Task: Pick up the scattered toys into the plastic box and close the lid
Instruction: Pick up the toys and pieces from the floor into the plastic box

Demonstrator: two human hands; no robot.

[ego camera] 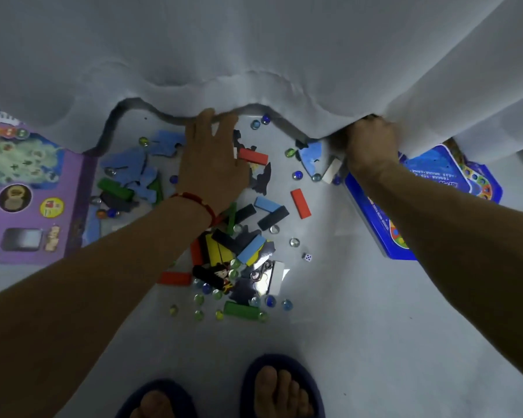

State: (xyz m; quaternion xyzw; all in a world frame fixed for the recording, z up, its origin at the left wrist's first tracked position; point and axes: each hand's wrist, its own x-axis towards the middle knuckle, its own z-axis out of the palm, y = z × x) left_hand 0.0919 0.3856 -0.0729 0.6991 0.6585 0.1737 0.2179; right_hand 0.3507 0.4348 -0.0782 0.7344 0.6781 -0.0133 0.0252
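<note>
Below left grip (213, 164), scattered toys (242, 251)

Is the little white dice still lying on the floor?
Yes, the white dice lies on the floor just right of the toy pile, apart from both hands, which are up at the white curtain.

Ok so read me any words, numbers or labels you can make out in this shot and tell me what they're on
No text reads clearly.
Blue box: lines of white print, too blurred to read.
Purple box: printed pictures and round badges, any lettering too small and blurred.
White die: no numeral; the upper face appears to show five dots.
The left hand and right hand bear no writing.
</note>
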